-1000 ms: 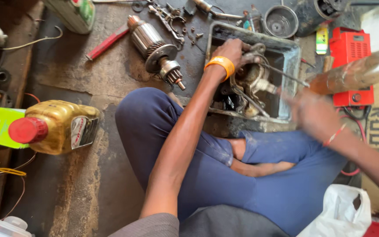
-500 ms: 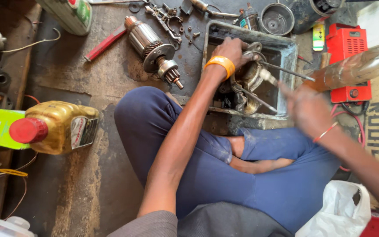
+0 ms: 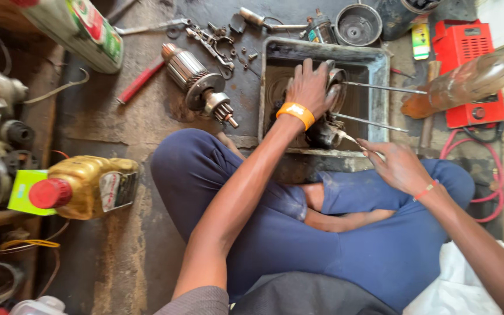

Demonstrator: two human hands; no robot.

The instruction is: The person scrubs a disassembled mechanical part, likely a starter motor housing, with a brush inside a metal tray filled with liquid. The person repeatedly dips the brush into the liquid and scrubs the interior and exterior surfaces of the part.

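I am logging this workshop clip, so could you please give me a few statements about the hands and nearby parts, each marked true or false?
1. The left hand rests on a metal part inside the rectangular metal tray. True.
2. The left wrist wears a green band. False: the wristband is orange.
3. The right hand is at the tray's near edge, holding a thin metal rod. True.
4. The yellow oil jug has a blue cap. False: its cap is red.
5. The armature lies inside the tray. False: it lies on the floor left of the tray.
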